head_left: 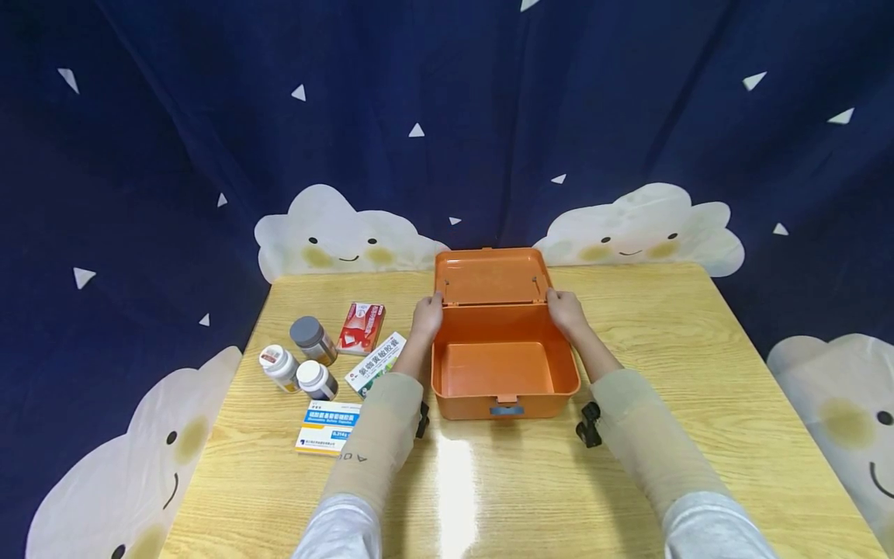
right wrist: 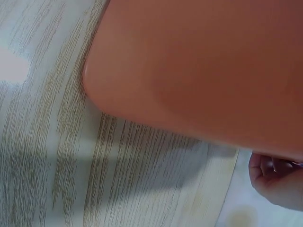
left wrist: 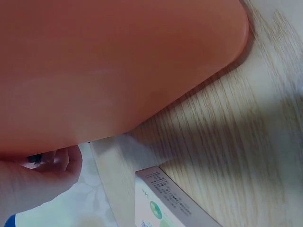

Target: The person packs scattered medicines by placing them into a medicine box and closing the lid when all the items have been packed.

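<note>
An orange plastic storage box (head_left: 503, 353) is at the middle of the table, its hinged lid (head_left: 489, 276) raised and leaning back, its inside bare. My left hand (head_left: 427, 314) grips the box's left rear corner by the hinge, and my right hand (head_left: 566, 310) holds the matching corner on the right. In the left wrist view, curled fingers of the left hand (left wrist: 52, 175) show at the box's edge. The right wrist view likewise has the right hand (right wrist: 277, 177) curled at the rim, beside the box's smooth side wall (right wrist: 189, 71).
Left of the box lie a red medicine box (head_left: 362, 328), a white-and-green one (head_left: 375, 363) and a blue-and-white one (head_left: 327, 427). Pill bottles, one grey-capped (head_left: 313, 340) and two white-capped (head_left: 279, 366), stand beside them. A dark curtain (head_left: 447, 116) hangs behind the wooden table (head_left: 670, 334).
</note>
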Demonstrator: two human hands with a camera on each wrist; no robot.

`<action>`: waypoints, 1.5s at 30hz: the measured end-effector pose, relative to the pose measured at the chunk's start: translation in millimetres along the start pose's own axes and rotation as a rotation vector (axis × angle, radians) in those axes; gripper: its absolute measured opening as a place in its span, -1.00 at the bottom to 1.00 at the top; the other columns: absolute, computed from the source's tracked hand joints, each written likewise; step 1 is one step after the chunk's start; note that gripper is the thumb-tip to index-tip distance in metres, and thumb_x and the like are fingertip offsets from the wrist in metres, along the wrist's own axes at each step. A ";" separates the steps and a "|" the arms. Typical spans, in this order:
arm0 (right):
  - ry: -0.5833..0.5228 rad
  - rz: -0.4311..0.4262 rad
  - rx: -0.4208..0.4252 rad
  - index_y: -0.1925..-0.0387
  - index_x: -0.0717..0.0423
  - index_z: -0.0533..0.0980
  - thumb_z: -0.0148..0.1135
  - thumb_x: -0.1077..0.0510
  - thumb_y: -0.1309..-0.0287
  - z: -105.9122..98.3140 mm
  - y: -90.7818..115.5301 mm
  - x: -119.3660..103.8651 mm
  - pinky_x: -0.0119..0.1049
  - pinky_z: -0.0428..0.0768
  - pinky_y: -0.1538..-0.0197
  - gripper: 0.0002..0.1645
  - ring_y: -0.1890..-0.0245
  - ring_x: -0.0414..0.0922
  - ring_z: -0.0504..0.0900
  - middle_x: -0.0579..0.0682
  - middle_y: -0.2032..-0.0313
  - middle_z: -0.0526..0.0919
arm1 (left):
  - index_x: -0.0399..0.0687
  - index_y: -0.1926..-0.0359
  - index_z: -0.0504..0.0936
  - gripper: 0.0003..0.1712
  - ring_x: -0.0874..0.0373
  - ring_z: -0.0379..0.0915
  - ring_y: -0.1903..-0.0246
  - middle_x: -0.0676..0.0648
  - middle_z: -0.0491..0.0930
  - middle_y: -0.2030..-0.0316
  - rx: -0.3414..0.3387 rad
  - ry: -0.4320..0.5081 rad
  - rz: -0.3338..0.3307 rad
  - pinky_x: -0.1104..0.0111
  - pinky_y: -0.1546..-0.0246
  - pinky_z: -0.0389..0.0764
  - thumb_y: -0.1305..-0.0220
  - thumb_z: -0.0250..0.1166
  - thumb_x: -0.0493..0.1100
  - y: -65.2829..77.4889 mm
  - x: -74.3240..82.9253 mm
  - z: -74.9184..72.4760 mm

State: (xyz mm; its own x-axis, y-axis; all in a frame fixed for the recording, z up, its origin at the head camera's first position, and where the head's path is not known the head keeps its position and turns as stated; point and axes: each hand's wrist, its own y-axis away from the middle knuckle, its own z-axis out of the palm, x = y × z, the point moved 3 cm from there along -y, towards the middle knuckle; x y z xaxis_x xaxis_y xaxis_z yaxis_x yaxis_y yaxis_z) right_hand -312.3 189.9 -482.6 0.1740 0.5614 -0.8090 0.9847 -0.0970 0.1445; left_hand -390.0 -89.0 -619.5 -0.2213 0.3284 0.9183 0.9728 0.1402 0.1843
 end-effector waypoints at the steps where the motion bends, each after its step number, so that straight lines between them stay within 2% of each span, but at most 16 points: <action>1: 0.002 0.002 0.002 0.68 0.12 0.23 -0.33 0.06 -0.34 -0.1 0.2 0.0 -0.30 0.23 0.52 -0.53 0.63 -0.11 0.19 -0.02 0.69 0.18 | -0.24 -0.01 0.53 -0.28 -0.02 0.43 0.01 -0.19 0.53 0.02 0.004 -0.002 0.003 0.18 0.02 0.42 -0.29 -0.14 0.28 3.0 3.0 -0.9; 5: 0.011 -0.004 0.024 0.62 0.15 0.27 -0.32 0.09 -0.32 -0.7 0.9 -1.2 -0.29 0.25 0.48 -0.57 0.56 -0.07 0.24 0.04 0.62 0.26 | -0.24 0.09 0.58 -0.38 0.01 0.47 0.15 -0.20 0.57 0.11 0.077 -0.033 0.009 0.23 0.21 0.47 -0.32 -0.14 0.18 13.4 14.9 -1.3; 7: 0.020 -0.015 0.025 0.60 0.17 0.27 -0.33 0.10 -0.32 -0.8 0.7 -1.7 -0.29 0.25 0.47 -0.59 0.54 -0.06 0.24 0.06 0.59 0.27 | -0.29 0.03 0.54 -0.46 -0.04 0.44 0.08 -0.25 0.52 0.04 0.080 -0.052 -0.013 0.19 0.14 0.46 -0.34 -0.13 0.06 25.7 29.2 -3.6; 10: 0.016 -0.029 0.024 0.60 0.16 0.24 -0.34 0.11 -0.32 -0.6 0.1 -2.0 -0.29 0.24 0.48 -0.61 0.57 -0.06 0.23 0.05 0.60 0.25 | -0.27 0.03 0.54 -0.48 -0.04 0.44 0.06 -0.23 0.53 0.03 0.072 -0.051 0.013 0.18 0.12 0.45 -0.32 -0.08 0.06 16.3 20.5 -0.8; 12: 0.021 -0.038 0.019 0.61 0.15 0.22 -0.35 0.12 -0.31 -0.4 -0.2 -2.2 -0.30 0.23 0.49 -0.61 0.59 -0.07 0.22 0.04 0.62 0.22 | -0.20 0.07 0.56 -0.49 -0.02 0.43 0.07 -0.19 0.53 0.04 0.051 -0.041 0.015 0.16 0.10 0.43 -0.30 -0.06 0.11 -2.2 3.3 4.2; 14: 0.020 -0.040 0.026 0.63 0.14 0.21 -0.34 0.12 -0.31 -0.4 -0.3 -2.4 -0.30 0.24 0.49 -0.61 0.59 -0.08 0.22 0.03 0.63 0.22 | -0.07 0.17 0.60 -0.45 0.06 0.44 0.16 -0.09 0.57 0.13 0.062 -0.022 0.047 0.19 0.17 0.44 -0.23 -0.03 0.26 -36.6 -31.3 15.2; 17: 0.024 -0.043 0.025 0.64 0.13 0.20 -0.34 0.13 -0.31 -0.6 -0.1 -3.4 -0.30 0.24 0.48 -0.61 0.57 -0.08 0.23 0.04 0.61 0.23 | 0.12 0.14 0.59 -0.46 0.10 0.41 0.06 0.03 0.55 0.08 0.048 0.007 0.048 0.14 0.04 0.40 -0.19 -0.04 0.35 -80.5 -73.3 30.3; 19: 0.018 -0.042 0.030 0.64 0.12 0.20 -0.33 0.14 -0.30 -0.7 0.0 -4.2 -0.31 0.24 0.47 -0.61 0.56 -0.08 0.23 0.04 0.61 0.23 | 0.27 0.11 0.58 -0.49 0.15 0.39 0.01 0.11 0.53 0.05 0.051 0.022 0.078 0.13 -0.01 0.38 -0.15 -0.05 0.39 -100.2 -93.0 37.0; 21: 0.014 -0.041 0.021 0.64 0.12 0.20 -0.35 0.14 -0.31 -0.6 0.5 -5.0 -0.31 0.25 0.47 -0.61 0.55 -0.08 0.24 0.05 0.60 0.24 | 0.33 0.07 0.56 -0.50 0.17 0.37 -0.03 0.15 0.52 0.02 0.046 0.037 0.088 0.14 -0.05 0.36 -0.15 -0.04 0.39 -106.5 -99.0 39.1; 24: -0.005 -0.037 0.013 0.62 0.14 0.21 -0.34 0.14 -0.31 -0.5 0.9 -5.1 -0.30 0.25 0.46 -0.62 0.54 -0.07 0.24 0.06 0.59 0.24 | 0.26 -0.01 0.54 -0.51 0.16 0.36 -0.06 0.10 0.51 -0.01 0.042 0.036 0.083 0.17 -0.07 0.35 -0.21 -0.05 0.31 -86.9 -79.3 32.8; 30: -0.069 -0.069 -0.002 0.63 0.13 0.26 -0.30 0.09 -0.29 -1.5 0.5 -2.2 -0.26 0.23 0.48 -0.61 0.59 -0.08 0.22 0.04 0.62 0.23 | -0.11 -0.17 0.44 -0.46 0.01 0.32 -0.12 -0.13 0.46 -0.10 0.036 0.007 0.057 0.16 -0.09 0.34 -0.32 -0.12 0.07 -9.4 -3.0 7.3; 33: -0.060 -0.070 -0.021 0.57 0.18 0.29 -0.31 0.06 -0.31 -1.7 0.9 -1.7 -0.22 0.25 0.44 -0.59 0.56 -0.03 0.24 0.09 0.59 0.26 | -0.15 -0.17 0.44 -0.45 -0.01 0.32 -0.12 -0.16 0.45 -0.11 0.035 0.000 0.063 0.17 -0.09 0.35 -0.32 -0.13 0.06 2.4 8.3 3.2; 37: -0.025 -0.032 -0.078 0.12 0.36 0.37 -0.32 -0.01 -0.35 -3.5 4.9 -0.9 -0.07 0.39 0.11 -0.50 0.20 0.15 0.42 0.32 0.21 0.43 | -0.02 -0.06 0.53 -0.50 0.06 0.38 -0.04 -0.07 0.51 -0.02 0.046 0.012 0.088 0.17 -0.03 0.38 -0.29 -0.08 0.13 -31.3 -26.5 15.1; 40: 0.040 -0.012 -0.116 -0.26 0.35 0.12 -0.29 -0.12 -0.34 -8.1 11.2 -0.3 0.04 0.27 -0.17 -0.30 -0.14 0.24 0.29 0.38 -0.15 0.30 | 0.12 -0.01 0.55 -0.54 0.10 0.38 -0.02 0.01 0.53 0.01 0.043 0.021 0.086 0.15 -0.04 0.37 -0.26 -0.06 0.18 -69.3 -63.1 28.0; 43: 0.136 -0.030 -0.130 -0.35 0.32 -0.07 -0.26 -0.19 -0.30 -14.2 20.7 -2.2 0.09 0.21 -0.21 -0.16 -0.21 0.28 0.21 0.40 -0.23 0.20 | 0.22 0.00 0.55 -0.53 0.11 0.39 -0.01 0.05 0.54 0.04 0.045 0.018 0.096 0.13 -0.03 0.37 -0.23 -0.05 0.26 -97.1 -89.0 37.0; 45: 0.195 -0.059 -0.126 -0.36 0.31 -0.09 -0.22 -0.23 -0.27 -18.5 27.9 -3.8 0.13 0.22 -0.18 -0.11 -0.19 0.29 0.22 0.40 -0.22 0.20 | 0.19 -0.01 0.56 -0.52 0.08 0.41 0.01 0.02 0.54 0.04 0.044 0.014 0.103 0.12 -0.01 0.39 -0.23 -0.04 0.25 -98.0 -88.3 36.8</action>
State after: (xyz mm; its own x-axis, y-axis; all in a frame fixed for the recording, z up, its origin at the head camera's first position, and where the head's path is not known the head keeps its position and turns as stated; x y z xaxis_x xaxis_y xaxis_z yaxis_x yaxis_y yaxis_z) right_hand -285.5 200.3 -465.0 0.1007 0.7125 -0.6944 0.9829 0.0369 0.1804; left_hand -468.2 -97.4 -731.5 -0.1189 0.3297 0.9366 0.9863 0.1477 0.0732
